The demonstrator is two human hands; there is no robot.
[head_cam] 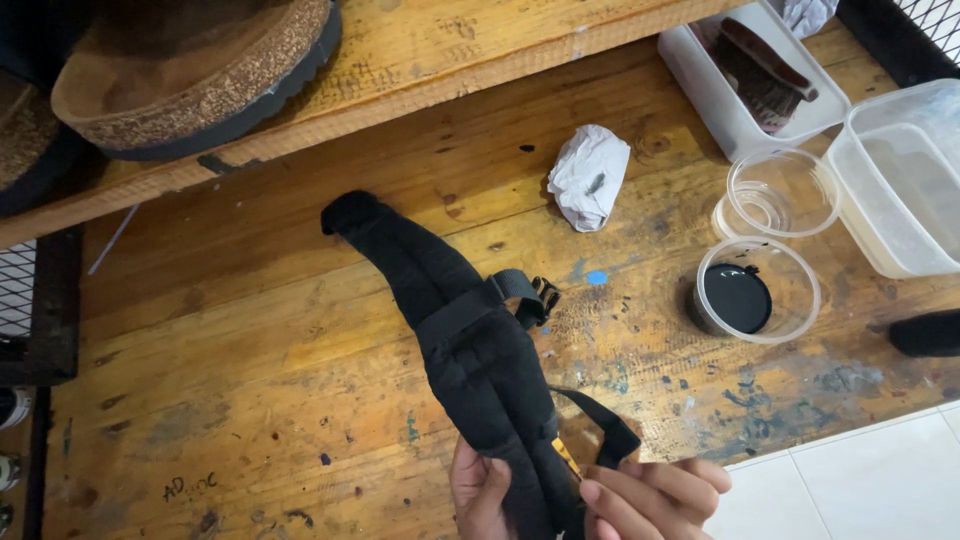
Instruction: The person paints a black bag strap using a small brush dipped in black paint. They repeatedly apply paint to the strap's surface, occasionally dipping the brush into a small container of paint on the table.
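1. Running across the whole view, the worn wooden tabletop [250, 360] ends at its near right edge, where white floor tiles [850, 480] show beyond it.
2. A raised wooden shelf [420, 70] borders the far side, carrying a cork-soled sandal [190, 70] at the upper left.
3. The left and centre-left of the tabletop lie bare, giving the widest open stretch beside the strap.
4. The right side is crowded: a crumpled white paper [588, 175], a clear round cup [783, 193], a second clear cup with a black lid inside [755, 292], a white tray holding a brush [750, 75], and a large clear plastic tub [900, 180] at the right edge.
5. A black object [925, 333] pokes in from the right edge; what it is cannot be told.
6. The black padded strap [470, 350] runs diagonally from its rounded far end at upper left down to the bottom centre, with a buckle [540, 298] on its right side and a thin webbing tail [600, 425] trailing lower right.
7. The left hand [480, 490] is clamped on the strap's near end from the left, fingers curled against the padding.
8. The right hand [650, 495] grips the same near end from the right, fingers closed over it, just beside the webbing tail.
9. Both hands sit at the bottom edge of the view, partly cut off.
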